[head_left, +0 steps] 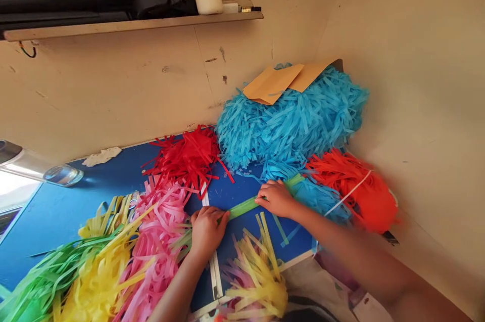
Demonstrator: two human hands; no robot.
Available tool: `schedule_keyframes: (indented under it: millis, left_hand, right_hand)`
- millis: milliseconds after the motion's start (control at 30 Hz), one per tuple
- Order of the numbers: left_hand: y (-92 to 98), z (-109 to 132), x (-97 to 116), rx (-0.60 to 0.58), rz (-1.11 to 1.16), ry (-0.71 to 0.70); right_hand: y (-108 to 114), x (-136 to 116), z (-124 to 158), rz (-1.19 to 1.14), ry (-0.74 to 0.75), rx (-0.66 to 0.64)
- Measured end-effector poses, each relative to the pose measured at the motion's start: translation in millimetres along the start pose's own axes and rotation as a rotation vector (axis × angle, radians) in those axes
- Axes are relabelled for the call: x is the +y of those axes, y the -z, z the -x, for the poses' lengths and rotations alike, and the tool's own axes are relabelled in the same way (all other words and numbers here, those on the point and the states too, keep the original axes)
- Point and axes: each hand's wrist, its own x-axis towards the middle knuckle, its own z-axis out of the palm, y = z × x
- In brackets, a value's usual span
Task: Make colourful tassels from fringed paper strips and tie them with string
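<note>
A flat bundle of light green paper strips (243, 208) stretches between my two hands, low over the blue tabletop. My left hand (208, 231) is closed on its left part, where loose strip ends fan out beside the pink strips. My right hand (278, 198) grips the bundle further right, and its green end sticks out past the fingers toward blue strips. Pink paper strips (162, 231) lie just left of my left hand. Below the green bundle, at the table's near edge, is a tuft of yellow and pinkish strips (261, 276).
Yellow (98, 276) and green strips (56, 271) lie at the left; red strips (185, 155) sit behind. A large blue fringe pile (291, 115) carries brown paper pieces (275, 82). An orange-red bundle (364, 195) is at right. A glass jar (63, 175) stands left. A shelf (132, 26) hangs above.
</note>
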Motion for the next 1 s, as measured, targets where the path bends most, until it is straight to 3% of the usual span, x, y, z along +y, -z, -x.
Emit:
schedule_keyframes:
  millis: [267, 400, 467, 600, 667, 800, 1000]
  left_hand:
    - [0.6, -11, 8, -0.052, -0.125, 0.045]
    - [6.1, -13, 9, -0.038, -0.155, 0.046]
    - [9.2, -12, 9, 0.005, -0.162, -0.035]
    - [14.0, -10, 11, 0.079, -0.216, -0.346]
    - [15.6, -8, 15, 0.097, -0.226, -0.398]
    - [15.9, -5, 23, 0.125, -0.207, -0.395]
    - [5.1, -4, 22, 0.199, -0.184, -0.376]
  right_hand:
    - [-9, -5, -12, 0.050, -0.079, 0.027]
    - [-3, -6, -11, 0.074, -0.104, 0.068]
    - [3, -7, -7, 0.092, -0.009, 0.118]
    - [9, -13, 3, 0.195, 0.480, 0.125]
    - [6, -16, 3, 0.276, 0.591, 0.129]
    - [-1, -17, -5, 0.364, 0.627, 0.157]
    - [7, -23, -11, 0.260, 0.475, 0.114]
